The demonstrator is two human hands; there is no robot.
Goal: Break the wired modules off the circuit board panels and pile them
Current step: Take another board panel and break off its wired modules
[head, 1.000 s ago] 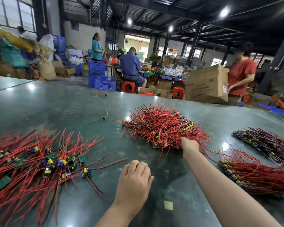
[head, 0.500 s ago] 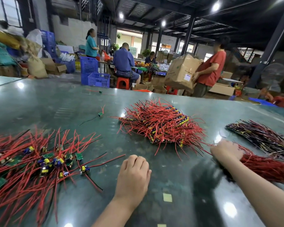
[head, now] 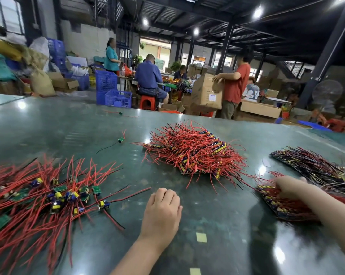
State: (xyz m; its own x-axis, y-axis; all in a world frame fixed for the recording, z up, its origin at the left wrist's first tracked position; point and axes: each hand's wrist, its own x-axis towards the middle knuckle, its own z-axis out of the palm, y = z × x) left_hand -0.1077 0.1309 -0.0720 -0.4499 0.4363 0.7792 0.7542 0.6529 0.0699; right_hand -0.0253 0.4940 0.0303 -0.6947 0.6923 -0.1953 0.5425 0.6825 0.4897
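The right hand (head: 291, 186) reaches out to about 3 o'clock and its fingers curl into the red wires on top of a stack of circuit board panels (head: 283, 205), apparently gripping the top panel; the fingertips are buried among the wires, so exactly what they pinch cannot be told. That stack lies closest on the right side, a short reach for taking the next panel.

The left hand (head: 161, 212) rests at 6 o'clock on the bare tabletop (head: 217, 219), knuckles up, fingers loosely curled under and holding nothing. It probably waits there in the middle to share the snapping once a panel arrives.

Two further supplies lie farther out: a big heap of red-wired panels (head: 195, 153) at 12 o'clock and a darker-wired stack (head: 310, 165) at 2 o'clock. The pile of separated modules (head: 40, 197) spreads at 9 o'clock, beside the left hand, so finished pieces can likely be dropped there with little travel. One stray module (head: 121, 139) lies alone at 11 o'clock, apart from every heap.
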